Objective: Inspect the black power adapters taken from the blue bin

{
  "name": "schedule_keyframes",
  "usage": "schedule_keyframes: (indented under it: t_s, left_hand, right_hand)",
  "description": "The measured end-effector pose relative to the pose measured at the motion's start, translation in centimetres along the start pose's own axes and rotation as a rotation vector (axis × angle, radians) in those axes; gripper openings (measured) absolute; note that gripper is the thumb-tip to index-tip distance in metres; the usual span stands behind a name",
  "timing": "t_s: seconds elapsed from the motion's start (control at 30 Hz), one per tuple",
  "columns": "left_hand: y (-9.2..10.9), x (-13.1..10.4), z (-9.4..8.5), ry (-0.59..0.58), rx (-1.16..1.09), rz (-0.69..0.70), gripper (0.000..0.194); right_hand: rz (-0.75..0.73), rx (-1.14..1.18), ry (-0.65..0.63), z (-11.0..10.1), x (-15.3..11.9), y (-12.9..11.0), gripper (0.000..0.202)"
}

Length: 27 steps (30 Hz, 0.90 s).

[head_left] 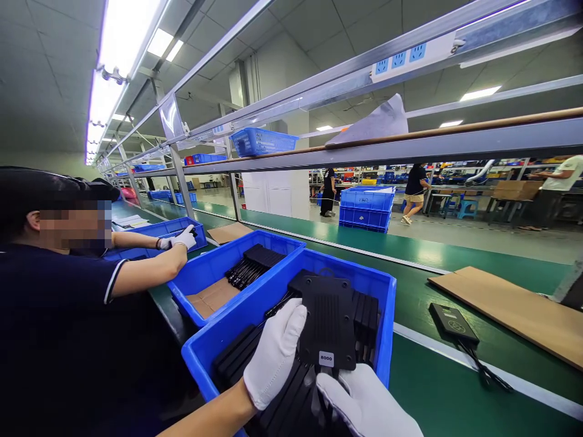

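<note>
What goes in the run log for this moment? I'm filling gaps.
left hand: holds black plate | right hand: at plate's lower edge | blue bin: below

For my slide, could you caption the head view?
Gloved left hand and right hand hold a black plate over a blue bin.

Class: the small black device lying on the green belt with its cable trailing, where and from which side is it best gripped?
Probably the black device by its two long edges, from above: it lies flat, and its cable trails off one short end.
</note>
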<state>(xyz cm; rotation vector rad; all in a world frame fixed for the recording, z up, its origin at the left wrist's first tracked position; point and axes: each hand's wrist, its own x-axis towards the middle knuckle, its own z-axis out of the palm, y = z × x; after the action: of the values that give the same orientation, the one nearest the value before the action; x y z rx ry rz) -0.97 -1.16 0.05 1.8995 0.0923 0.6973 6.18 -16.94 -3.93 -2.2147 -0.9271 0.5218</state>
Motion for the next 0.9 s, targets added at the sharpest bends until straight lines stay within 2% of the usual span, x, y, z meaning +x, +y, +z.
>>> schedule_keyframes:
  t_s: [0.2, 0.63, 0.9]
  left_hand:
    - [0.14, -0.01, 0.04, -0.012, 0.000, 0.001, 0.032]
    - [-0.19, 0.03, -0.02, -0.003, -0.011, -0.014, 0.031]
    - [-0.20, -0.02, -0.06, -0.017, -0.024, -0.009, 0.032]
  right_hand:
    - [-0.103, 0.011, -0.014, -0.27, 0.14, -0.03, 0.043]
    - [-0.008, 0.004, -0.031, 0.12, 0.26, 0.42, 0.049]
    - [-0.044, -0.019, -0.031, 0.33, 0.30, 0.80, 0.050]
